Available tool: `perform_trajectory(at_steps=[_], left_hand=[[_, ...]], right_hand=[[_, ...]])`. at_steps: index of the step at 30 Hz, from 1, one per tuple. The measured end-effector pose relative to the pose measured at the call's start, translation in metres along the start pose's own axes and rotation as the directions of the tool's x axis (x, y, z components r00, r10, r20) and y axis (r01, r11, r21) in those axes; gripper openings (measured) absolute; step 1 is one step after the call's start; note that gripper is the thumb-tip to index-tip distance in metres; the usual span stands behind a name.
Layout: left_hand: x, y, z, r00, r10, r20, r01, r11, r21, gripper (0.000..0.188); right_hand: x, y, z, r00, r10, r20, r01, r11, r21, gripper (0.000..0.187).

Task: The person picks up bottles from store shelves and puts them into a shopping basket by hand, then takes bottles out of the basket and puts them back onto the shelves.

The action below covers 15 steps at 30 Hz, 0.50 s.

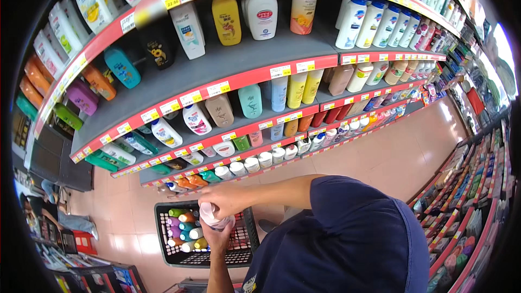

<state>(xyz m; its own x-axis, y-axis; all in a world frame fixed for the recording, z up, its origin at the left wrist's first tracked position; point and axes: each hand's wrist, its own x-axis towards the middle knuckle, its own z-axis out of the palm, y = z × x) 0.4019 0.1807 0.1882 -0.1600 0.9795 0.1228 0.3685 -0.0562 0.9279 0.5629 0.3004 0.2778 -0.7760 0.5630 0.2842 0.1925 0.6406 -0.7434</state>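
Both my hands are on a pale pink bottle [207,212], held above a black shopping basket [168,259]. My left hand [218,236], its forearm rising from the lower edge, wraps round the bottle from below. Across the upper part of the bottle, my right hand [225,197] reaches with its fingers closed at the cap. Beneath them the basket holds several bottles in green, purple, orange, teal and white, among them a purple bottle [174,231]. The pink bottle is partly covered by my fingers.
Curved shelves [217,62] with red price strips carry rows of shampoo and wash bottles ahead. Another stocked rack [461,222] stands at the right. At the far left a person [68,220] is near a red crate [85,242]. Pink floor tiles [130,211] surround the basket.
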Motion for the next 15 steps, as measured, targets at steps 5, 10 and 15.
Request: perform_trajectory(at_steps=[5,10,15], left_hand=[[0.047,0.072,0.027,0.998,0.020,0.056,-0.012,0.992,-0.128,0.080],[0.099,0.164,0.063,0.983,0.053,0.177,0.006,0.948,-0.317,0.060],[0.148,0.257,0.128,0.927,0.126,0.353,0.034,0.910,-0.414,0.052]], right_hand=[[-0.035,-0.024,-0.080,0.940,0.207,-0.272,-0.087,0.915,0.393,0.063],[-0.088,-0.027,-0.127,0.843,0.346,-0.411,-0.207,0.915,0.347,0.084],[-0.120,-0.047,-0.182,0.735,0.383,-0.560,-0.192,0.909,0.369,0.097]])
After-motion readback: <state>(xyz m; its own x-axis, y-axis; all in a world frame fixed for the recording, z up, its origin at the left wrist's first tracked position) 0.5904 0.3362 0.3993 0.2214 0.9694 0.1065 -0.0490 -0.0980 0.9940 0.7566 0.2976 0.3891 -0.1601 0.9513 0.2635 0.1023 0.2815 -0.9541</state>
